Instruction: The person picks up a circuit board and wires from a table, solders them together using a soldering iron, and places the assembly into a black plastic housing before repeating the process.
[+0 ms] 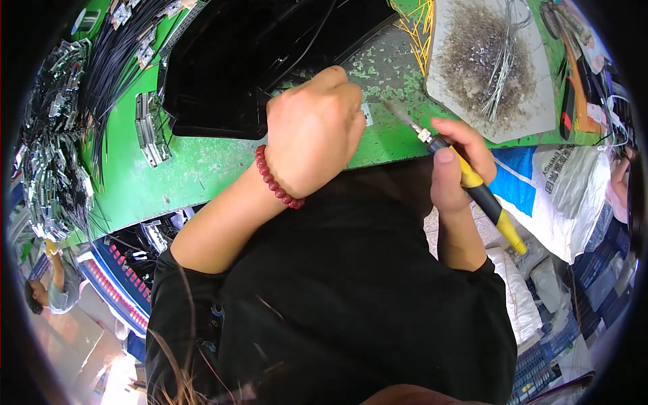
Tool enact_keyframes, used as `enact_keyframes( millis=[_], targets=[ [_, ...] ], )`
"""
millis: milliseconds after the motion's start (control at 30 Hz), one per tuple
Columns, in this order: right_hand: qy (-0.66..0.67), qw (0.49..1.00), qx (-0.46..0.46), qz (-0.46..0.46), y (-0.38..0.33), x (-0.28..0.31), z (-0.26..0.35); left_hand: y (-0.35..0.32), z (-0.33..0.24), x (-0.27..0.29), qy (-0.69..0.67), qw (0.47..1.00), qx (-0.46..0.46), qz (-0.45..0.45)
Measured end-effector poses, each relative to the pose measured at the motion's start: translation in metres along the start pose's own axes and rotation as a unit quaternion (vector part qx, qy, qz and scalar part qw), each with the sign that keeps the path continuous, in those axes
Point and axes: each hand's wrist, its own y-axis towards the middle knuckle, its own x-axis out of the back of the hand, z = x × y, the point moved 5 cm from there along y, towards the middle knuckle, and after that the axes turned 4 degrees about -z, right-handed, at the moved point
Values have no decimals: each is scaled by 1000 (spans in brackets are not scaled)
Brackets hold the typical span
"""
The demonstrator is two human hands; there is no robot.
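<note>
My right hand grips a yellow and black soldering iron, its tip angled up and left above the worn green bench. My left hand, with a dark red bead bracelet on the wrist, is closed at the bench's near edge. Its back faces up, so what its fingers hold is hidden. Just past those fingers shows a small pale metal piece. Behind my left hand lies a glossy black sheet, with a thin black cable across it.
Metal strips lie left of the black sheet, near bundled black cables and a pile of metal parts. Yellow wires and a dirty white board bearing thin wires are at the back right. Another person is at far left.
</note>
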Motion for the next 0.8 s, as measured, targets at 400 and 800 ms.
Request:
enact_keyframes(
  millis=[400,800],
  targets=[
    [66,994,-87,7,-5,1,-12,2,4,-3,-38,999,12,3],
    [61,986,-153,17,-2,-7,-13,1,6,-1,-37,999,13,16]
  ],
)
